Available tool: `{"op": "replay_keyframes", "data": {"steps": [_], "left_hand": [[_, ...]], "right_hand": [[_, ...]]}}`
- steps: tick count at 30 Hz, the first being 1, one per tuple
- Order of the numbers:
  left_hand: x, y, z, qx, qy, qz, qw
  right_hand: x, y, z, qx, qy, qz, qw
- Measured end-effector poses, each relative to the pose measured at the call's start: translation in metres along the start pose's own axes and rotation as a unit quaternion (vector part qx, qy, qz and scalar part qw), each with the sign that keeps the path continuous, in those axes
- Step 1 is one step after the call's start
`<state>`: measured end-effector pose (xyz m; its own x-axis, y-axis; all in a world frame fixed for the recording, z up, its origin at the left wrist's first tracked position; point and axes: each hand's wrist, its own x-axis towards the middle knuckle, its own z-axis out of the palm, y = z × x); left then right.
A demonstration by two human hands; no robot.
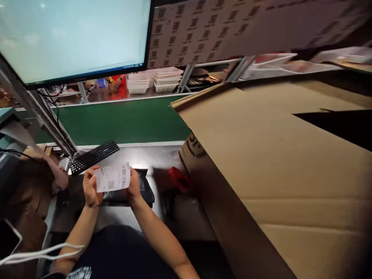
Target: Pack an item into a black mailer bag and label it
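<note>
A white printed shipping label (113,178) with barcodes is stretched between my two hands above the metal table. My left hand (92,188) pinches its left edge. On the opposite edge, my right hand (134,185) is closed, its fingertips partly hidden behind the sheet. Beneath the label and my hands lies a black plastic package (147,193), partly covered from view. Just beyond my left hand sits a black keyboard (94,157).
A large cardboard box (261,155) fills the right side. Beside it is a red tape dispenser-like object (180,180), blurred. A monitor (75,38) hangs above; a green conveyor belt (124,120) runs behind the table. White cables (43,254) cross at lower left.
</note>
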<state>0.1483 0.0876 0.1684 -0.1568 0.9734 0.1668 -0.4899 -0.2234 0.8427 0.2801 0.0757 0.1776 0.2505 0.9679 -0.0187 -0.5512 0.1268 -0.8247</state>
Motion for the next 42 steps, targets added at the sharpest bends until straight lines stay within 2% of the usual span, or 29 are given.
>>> {"op": "replay_keyframes", "data": {"steps": [3, 8, 14, 17, 19, 21, 23, 25, 27, 29, 32, 35, 38, 40, 42], "left_hand": [[-0.011, -0.01, -0.008, 0.007, 0.003, -0.011, 1.0], [-0.012, -0.014, -0.007, -0.028, 0.006, -0.025, 0.999], [-0.013, -0.024, -0.009, -0.043, 0.006, -0.088, 0.995], [-0.015, -0.031, -0.013, -0.043, 0.021, -0.123, 0.991], [-0.014, -0.042, -0.02, 0.004, 0.025, -0.124, 0.992], [-0.013, -0.059, -0.029, 0.113, 0.015, -0.113, 0.987], [-0.016, -0.083, -0.042, 0.224, 0.002, -0.107, 0.969], [-0.024, -0.109, -0.055, 0.295, -0.014, -0.122, 0.948], [-0.035, -0.132, -0.066, 0.345, -0.04, -0.149, 0.926], [-0.045, -0.148, -0.073, 0.403, -0.068, -0.165, 0.898], [-0.042, -0.162, -0.072, 0.499, -0.093, -0.146, 0.849], [-0.018, -0.169, -0.062, 0.591, -0.111, -0.11, 0.791], [0.005, -0.175, -0.051, 0.659, -0.133, -0.091, 0.735], [0.011, -0.178, -0.047, 0.689, -0.142, -0.078, 0.707], [0.007, -0.18, -0.044, 0.707, -0.146, -0.057, 0.69]], "right_hand": [[-0.01, -0.008, -0.02, -0.016, 0.034, -0.012, 0.999], [-0.032, -0.003, -0.055, 0.017, 0.068, 0.018, 0.997], [-0.043, -0.002, -0.071, -0.13, 0.126, -0.023, 0.983], [-0.047, 0.003, -0.078, -0.159, 0.141, -0.032, 0.977], [-0.048, 0.009, -0.086, -0.179, 0.144, -0.035, 0.973], [-0.05, 0.018, -0.098, -0.219, 0.149, -0.042, 0.963], [-0.054, 0.033, -0.114, -0.295, 0.165, -0.064, 0.939], [-0.061, 0.05, -0.133, -0.401, 0.196, -0.068, 0.892], [-0.069, 0.069, -0.152, -0.5, 0.226, -0.029, 0.836], [-0.074, 0.086, -0.167, -0.563, 0.239, 0.024, 0.791], [-0.063, 0.101, -0.177, -0.599, 0.236, 0.042, 0.764], [-0.033, 0.105, -0.175, -0.628, 0.225, 0.035, 0.744], [-0.007, 0.105, -0.175, -0.67, 0.197, 0.063, 0.713], [0.002, 0.105, -0.179, -0.694, 0.184, 0.071, 0.693], [0.004, 0.107, -0.185, -0.719, 0.172, 0.044, 0.672]]}}
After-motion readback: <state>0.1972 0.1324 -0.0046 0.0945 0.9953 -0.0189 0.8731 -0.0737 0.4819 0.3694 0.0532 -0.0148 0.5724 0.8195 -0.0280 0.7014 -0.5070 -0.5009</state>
